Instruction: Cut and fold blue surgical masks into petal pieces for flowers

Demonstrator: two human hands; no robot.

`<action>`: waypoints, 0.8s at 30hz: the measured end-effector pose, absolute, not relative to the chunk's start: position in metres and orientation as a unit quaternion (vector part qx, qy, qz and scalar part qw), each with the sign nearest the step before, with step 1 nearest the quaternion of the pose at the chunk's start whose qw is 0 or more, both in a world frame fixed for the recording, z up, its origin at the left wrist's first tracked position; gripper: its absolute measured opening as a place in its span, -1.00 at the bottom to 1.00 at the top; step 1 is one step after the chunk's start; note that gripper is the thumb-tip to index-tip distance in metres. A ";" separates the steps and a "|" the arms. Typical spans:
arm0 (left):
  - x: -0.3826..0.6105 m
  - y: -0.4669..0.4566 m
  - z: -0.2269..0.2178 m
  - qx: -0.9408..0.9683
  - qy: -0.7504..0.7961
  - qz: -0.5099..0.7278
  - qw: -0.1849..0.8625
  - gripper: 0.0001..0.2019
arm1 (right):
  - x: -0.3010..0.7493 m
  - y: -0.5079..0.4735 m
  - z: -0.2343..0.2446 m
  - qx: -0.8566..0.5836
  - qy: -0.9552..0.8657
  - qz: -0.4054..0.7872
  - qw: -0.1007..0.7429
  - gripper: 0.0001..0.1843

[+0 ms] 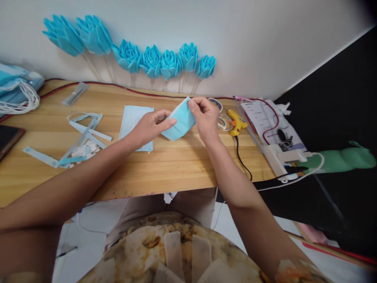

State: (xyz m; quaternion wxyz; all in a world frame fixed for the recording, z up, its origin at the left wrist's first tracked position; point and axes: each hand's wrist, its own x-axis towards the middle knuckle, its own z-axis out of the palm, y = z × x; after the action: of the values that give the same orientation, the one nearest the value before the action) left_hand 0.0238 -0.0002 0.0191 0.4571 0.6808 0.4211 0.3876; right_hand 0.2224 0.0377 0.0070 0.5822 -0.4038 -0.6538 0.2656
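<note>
Pale-blue sheet (180, 125), soft-looking and apparently folded, held in the air over the wooden table (179, 171), between your two hands. Left hand (152, 125): thumb lying on the face, fingers curled behind, a light grip on the sheet's left side. Right hand (207, 118): thumb and forefinger pinched together at the upper right corner, other fingers bent in.

Just left of the sheet, partly under your left forearm, a flat blue piece (134, 118) lies on the table, not folded like the held one. Farther left, loose strips (85, 131) and white scraps (88, 149) — offcuts, I judge.

Right of your right hand: a yellow glue gun (235, 122), lying unheld. Behind, seven blue flowers (151, 61) on stems lean against the wall (250, 47).

Progress, as judged: those seven look finished; the sheet in your hands is part-worked, with no petal form or stem — its shaping remains, and the flat piece looks unworked.
</note>
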 end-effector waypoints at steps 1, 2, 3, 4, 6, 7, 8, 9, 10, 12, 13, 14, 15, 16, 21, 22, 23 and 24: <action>0.023 0.000 0.020 0.670 0.420 0.402 0.462 -0.60 | 0.220 0.035 0.008 -0.402 -0.661 0.266 0.575 -0.54; 0.023 0.001 0.021 0.662 0.418 0.413 0.466 -0.61 | 0.218 0.031 0.009 -0.402 -0.668 0.266 0.567 -0.55; 0.023 0.001 0.021 0.656 0.417 0.419 0.469 -0.61 | 0.216 0.029 0.010 -0.403 -0.674 0.266 0.559 -0.55; 0.023 0.001 0.021 0.654 0.415 0.423 0.470 -0.62 | 0.214 0.026 0.010 -0.403 -0.681 0.264 0.551 -0.56; 0.023 0.001 0.019 0.654 0.413 0.429 0.467 -0.64 | 0.211 0.022 0.010 -0.398 -0.696 0.264 0.537 -0.58; 0.023 0.001 0.018 0.655 0.414 0.431 0.462 -0.66 | 0.210 0.020 0.009 -0.394 -0.702 0.264 0.531 -0.59; 0.023 0.001 0.018 0.657 0.419 0.431 0.455 -0.67 | 0.209 0.019 0.009 -0.391 -0.707 0.264 0.527 -0.61; 0.024 0.000 0.017 0.657 0.426 0.432 0.447 -0.67 | 0.208 0.019 0.009 -0.390 -0.710 0.265 0.523 -0.62; 0.024 0.000 0.017 0.658 0.432 0.434 0.438 -0.66 | 0.208 0.018 0.008 -0.390 -0.712 0.268 0.518 -0.64; 0.024 0.000 0.017 0.661 0.435 0.438 0.426 -0.65 | 0.207 0.017 0.008 -0.391 -0.715 0.279 0.508 -0.66; 0.024 0.000 0.017 0.664 0.433 0.440 0.422 -0.65 | 0.207 0.016 0.008 -0.392 -0.715 0.285 0.504 -0.67; 0.024 0.000 0.017 0.667 0.431 0.440 0.419 -0.64 | 0.206 0.016 0.008 -0.393 -0.714 0.290 0.502 -0.67; 0.025 -0.001 0.017 0.669 0.429 0.439 0.418 -0.63 | 0.206 0.015 0.009 -0.395 -0.712 0.292 0.501 -0.66; 0.025 -0.001 0.017 0.672 0.429 0.437 0.417 -0.63 | 0.205 0.015 0.009 -0.398 -0.710 0.290 0.503 -0.65; 0.027 -0.001 0.012 0.678 0.445 0.397 0.429 -0.67 | 0.212 0.024 0.010 -0.413 -0.683 0.269 0.538 -0.63; 0.027 -0.001 0.011 0.681 0.445 0.387 0.433 -0.67 | 0.216 0.027 0.009 -0.422 -0.671 0.265 0.549 -0.62; 0.028 -0.001 0.009 0.684 0.443 0.379 0.439 -0.67 | 0.219 0.031 0.009 -0.431 -0.659 0.260 0.559 -0.61; 0.028 -0.002 0.008 0.685 0.440 0.371 0.446 -0.67 | 0.222 0.034 0.008 -0.440 -0.647 0.255 0.569 -0.60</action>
State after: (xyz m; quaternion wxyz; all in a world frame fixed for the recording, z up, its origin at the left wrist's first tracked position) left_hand 0.0284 -0.0018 0.0082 0.4463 0.6849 0.4403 0.3713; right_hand 0.2222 0.0343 0.0084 0.5685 -0.4400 -0.6467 0.2549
